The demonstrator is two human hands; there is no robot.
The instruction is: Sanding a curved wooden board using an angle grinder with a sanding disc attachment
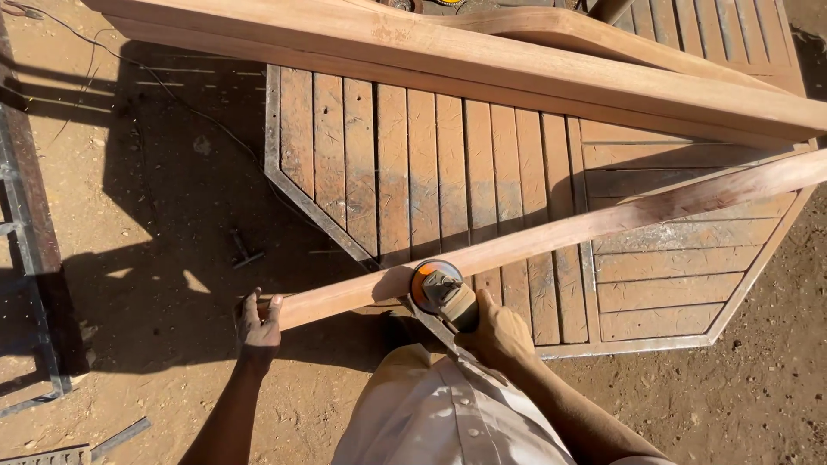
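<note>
Left hand [258, 323] clamps the near end of the plank [551, 234]; right hand [498, 331] grips the sander [441, 293] against its near edge. Risk: disc snags, plank twists off the slatted panel [431, 164] beneath

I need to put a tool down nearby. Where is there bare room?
Free: slatted panel between the big beam and the thin plank; sandy ground left of it. Crowded: near the left hand, right hand and sander.
</note>
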